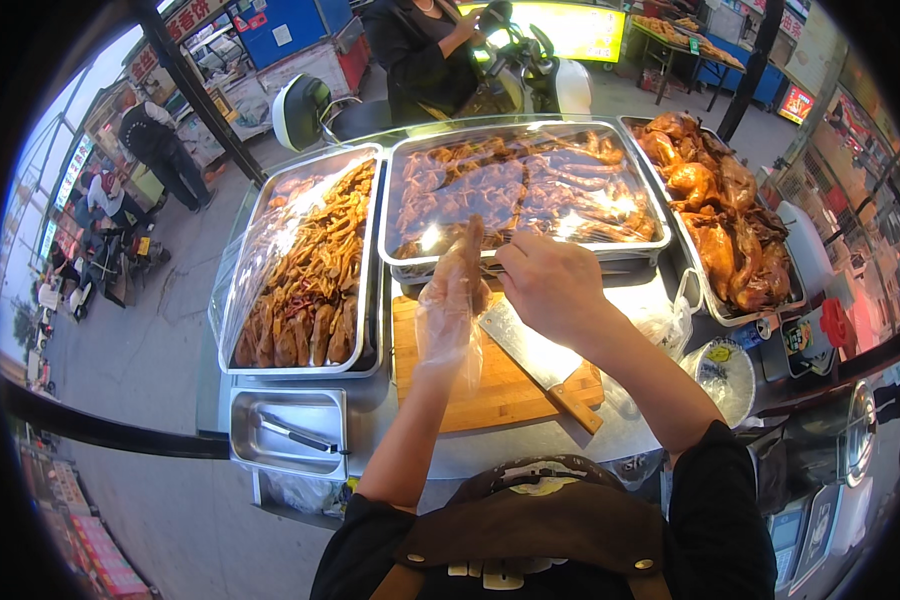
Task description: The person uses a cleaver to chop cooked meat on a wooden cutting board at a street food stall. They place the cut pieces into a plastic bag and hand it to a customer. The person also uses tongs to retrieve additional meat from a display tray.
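Observation:
My left hand (450,300), in a clear plastic glove, is closed around a long brown piece of cooked meat (472,259) held upright above the cutting board. Bare, my right hand (551,281) is raised just right of it, fingers bent at the near edge of the middle tray; whether they pinch the tray's plastic film is hidden. Below both hands a cleaver (532,356) with a wooden handle lies aslant on the wooden cutting board (450,405). Beyond them stands the middle metal tray (525,187), full of browned meat under clear film.
Left stands a film-covered tray (307,270) of cooked meat pieces; in front of it, a small steel pan (244,427) holds tongs (296,433). Right are a tray of roasted poultry (720,210), plastic bags (664,326) and a red-capped container (817,330). A person (420,60) is by a scooter beyond.

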Available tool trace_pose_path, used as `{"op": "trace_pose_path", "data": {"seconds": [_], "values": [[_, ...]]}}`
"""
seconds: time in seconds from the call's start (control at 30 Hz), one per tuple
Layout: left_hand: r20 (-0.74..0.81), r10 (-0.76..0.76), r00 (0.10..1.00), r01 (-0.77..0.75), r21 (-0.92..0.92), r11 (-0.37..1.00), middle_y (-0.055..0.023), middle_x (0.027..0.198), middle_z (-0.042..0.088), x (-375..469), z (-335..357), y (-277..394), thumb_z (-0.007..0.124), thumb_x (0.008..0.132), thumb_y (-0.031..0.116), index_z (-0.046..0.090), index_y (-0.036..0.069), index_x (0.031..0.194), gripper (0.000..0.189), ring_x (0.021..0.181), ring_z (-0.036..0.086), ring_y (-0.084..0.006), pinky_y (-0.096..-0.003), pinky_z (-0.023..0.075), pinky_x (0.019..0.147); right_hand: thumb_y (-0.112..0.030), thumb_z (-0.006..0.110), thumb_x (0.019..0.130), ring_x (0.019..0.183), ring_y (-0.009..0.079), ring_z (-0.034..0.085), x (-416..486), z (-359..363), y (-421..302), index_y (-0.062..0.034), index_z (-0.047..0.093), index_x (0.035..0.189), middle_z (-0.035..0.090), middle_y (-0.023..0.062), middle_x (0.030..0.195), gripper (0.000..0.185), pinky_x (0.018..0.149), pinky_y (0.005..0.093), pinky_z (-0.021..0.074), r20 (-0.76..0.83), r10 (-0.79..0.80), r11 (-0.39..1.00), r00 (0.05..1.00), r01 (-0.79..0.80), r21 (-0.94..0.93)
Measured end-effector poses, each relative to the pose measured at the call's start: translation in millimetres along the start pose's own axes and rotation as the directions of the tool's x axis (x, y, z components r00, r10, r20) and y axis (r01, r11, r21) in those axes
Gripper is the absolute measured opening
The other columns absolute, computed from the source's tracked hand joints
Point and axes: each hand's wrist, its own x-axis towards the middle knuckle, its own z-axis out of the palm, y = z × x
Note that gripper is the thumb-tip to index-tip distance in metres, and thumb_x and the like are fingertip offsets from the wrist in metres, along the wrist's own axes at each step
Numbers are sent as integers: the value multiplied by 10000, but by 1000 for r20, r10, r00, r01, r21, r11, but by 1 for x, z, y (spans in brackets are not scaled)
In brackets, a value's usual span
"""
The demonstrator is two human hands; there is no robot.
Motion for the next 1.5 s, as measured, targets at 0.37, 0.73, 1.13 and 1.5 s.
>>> {"op": "trace_pose_path", "data": {"seconds": [0.37, 0.73, 1.13, 1.5], "values": [[-32, 11, 999, -6, 135, 991, 68, 1384, 545, -1, 8, 11, 398, 1045, 301, 506, 71, 1374, 416, 645, 375, -24, -181, 342, 583, -135, 673, 775, 734, 222, 622, 4, -1, -2, -90, 573, 787, 557, 39, 793, 111, 581, 356, 490, 27, -56, 991, 998, 59, -117], [-87, 71, 994, -68, 31, 997, 1, 731, 559, 4, 3, -1, 541, 994, 385, 571, 62, 1249, 413, 629, 502, -80, -221, 386, 567, -114, 672, 772, 717, 206, 620, 3, 0, 3, -92, 587, 796, 555, 32, 791, 92, 566, 347, 491, -23, -55, 992, 998, 53, -112], [-6, 37, 999, -37, 22, 999, 60, 1359, 550, 4, 1, 0, 438, 1041, 284, 511, 82, 1371, 393, 716, 413, -15, -184, 363, 623, -105, 642, 771, 723, 204, 621, 7, 6, 0, -85, 566, 760, 553, 36, 768, 79, 557, 351, 493, -16, -72, 986, 997, 69, -149], [-32, 58, 998, -56, 51, 997, 62, 1385, 542, 7, 3, 6, 407, 1045, 279, 527, 54, 1350, 397, 641, 395, -34, -191, 355, 583, -105, 664, 764, 681, 217, 613, 7, 2, 5, -85, 579, 808, 549, 33, 788, 98, 548, 346, 484, -18, -60, 991, 998, 57, -122]]}}
